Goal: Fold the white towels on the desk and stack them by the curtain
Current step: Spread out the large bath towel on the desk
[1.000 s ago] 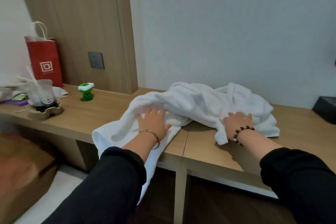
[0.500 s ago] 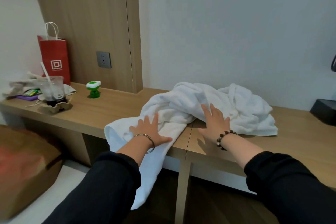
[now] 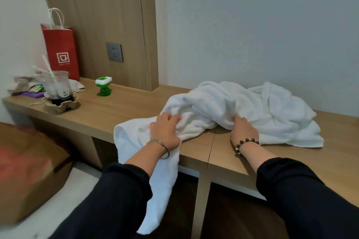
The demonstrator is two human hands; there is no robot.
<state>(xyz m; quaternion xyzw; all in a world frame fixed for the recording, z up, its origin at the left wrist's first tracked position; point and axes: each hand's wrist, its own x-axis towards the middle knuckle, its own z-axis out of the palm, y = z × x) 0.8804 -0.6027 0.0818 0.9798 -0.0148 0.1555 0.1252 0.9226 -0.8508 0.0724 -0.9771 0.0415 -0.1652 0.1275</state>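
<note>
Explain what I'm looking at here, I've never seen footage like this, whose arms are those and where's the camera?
No machine here: these are a person's two arms in black sleeves. The camera sits on their head, looking forward and down. On the wooden desk lie crumpled white towels, one end hanging over the front edge. The left hand and right hand each grip the cloth with curled fingers. Further left stand a red paper bag, a plastic cup and a small green toy.

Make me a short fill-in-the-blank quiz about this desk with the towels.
1. The paper bag standing by the wall is ____.
2. The beaded bracelet sits on the ____ wrist.
3. The left hand and right hand both grip the ____ towels.
Missing words: red; right; white.
</note>
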